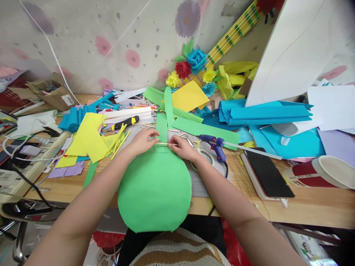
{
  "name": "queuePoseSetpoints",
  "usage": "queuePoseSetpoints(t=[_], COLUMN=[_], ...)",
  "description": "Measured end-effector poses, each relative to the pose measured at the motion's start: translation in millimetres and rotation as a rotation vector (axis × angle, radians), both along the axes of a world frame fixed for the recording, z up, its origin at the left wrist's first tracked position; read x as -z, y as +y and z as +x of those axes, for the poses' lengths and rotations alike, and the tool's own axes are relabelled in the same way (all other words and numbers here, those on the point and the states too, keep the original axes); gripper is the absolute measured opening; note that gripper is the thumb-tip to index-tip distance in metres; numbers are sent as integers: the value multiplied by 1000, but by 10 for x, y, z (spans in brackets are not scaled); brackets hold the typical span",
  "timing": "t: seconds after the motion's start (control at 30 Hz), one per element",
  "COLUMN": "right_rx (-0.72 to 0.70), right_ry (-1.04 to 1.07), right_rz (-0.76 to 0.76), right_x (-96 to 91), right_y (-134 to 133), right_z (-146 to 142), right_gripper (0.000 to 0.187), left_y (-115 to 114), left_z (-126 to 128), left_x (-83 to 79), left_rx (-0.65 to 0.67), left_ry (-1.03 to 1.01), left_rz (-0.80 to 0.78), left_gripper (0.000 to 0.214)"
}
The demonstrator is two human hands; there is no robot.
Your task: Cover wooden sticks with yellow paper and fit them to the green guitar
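Observation:
A large round green paper shape (154, 190) with a narrow green neck strip (162, 127) lies on the desk and hangs over its front edge. A thin wooden stick (165, 143) lies across the join of neck and round part. My left hand (142, 140) pinches the stick's left end. My right hand (181, 146) pinches its right end. Both hands press down on the green paper.
A blue glue gun (213, 143) and a tape roll (206, 155) lie right of my right hand. Yellow paper (88, 136), a yellow-handled tool (124, 122), blue paper (263, 114), a black tablet (267, 171), a red cup (318, 173) and paper flowers (191, 68) crowd the desk.

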State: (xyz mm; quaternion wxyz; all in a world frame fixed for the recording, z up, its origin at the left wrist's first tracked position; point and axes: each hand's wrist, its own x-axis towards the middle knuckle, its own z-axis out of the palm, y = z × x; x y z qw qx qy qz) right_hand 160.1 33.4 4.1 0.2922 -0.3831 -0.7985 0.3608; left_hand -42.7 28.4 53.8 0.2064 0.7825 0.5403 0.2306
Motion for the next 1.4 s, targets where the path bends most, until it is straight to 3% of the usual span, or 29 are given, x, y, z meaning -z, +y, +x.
queuePoseSetpoints(t=[0.07,0.17,0.5,0.77,0.87,1.03,1.17,1.27,1.4], right_rx=[8,7,6,20,174,319,356,366,421], right_ry=[18,54,115,65,-58,-584,-971,-1057,-912], right_rz=[12,12,3,8,55,178,108,21,-25], right_x=[6,-5,-25,-138,-225,-372,-393,-364,-393], right_y=[-4,-18,-29,-13,-15,-242,-488,-542,-473], right_z=[1,8,33,95,266,597,642,612,666], right_gripper=[16,16,15,26,31,19,36,44,32], left_y=[-54,-97,-97,-101,-61,4,4,-36,-114], left_z=[126,265,327,288,210,134,180,226,261], left_x=[-41,-60,-61,-33,6,59,31,-16,-68], left_rx=[134,221,154,131,71,-70,-252,-310,-318], left_ry=[97,163,49,22,-32,-190,-315,-461,-642], left_rz=[46,32,-188,-202,-203,-192,-192,-256,-418], left_gripper=[23,21,15,11,11,11,6,3,4])
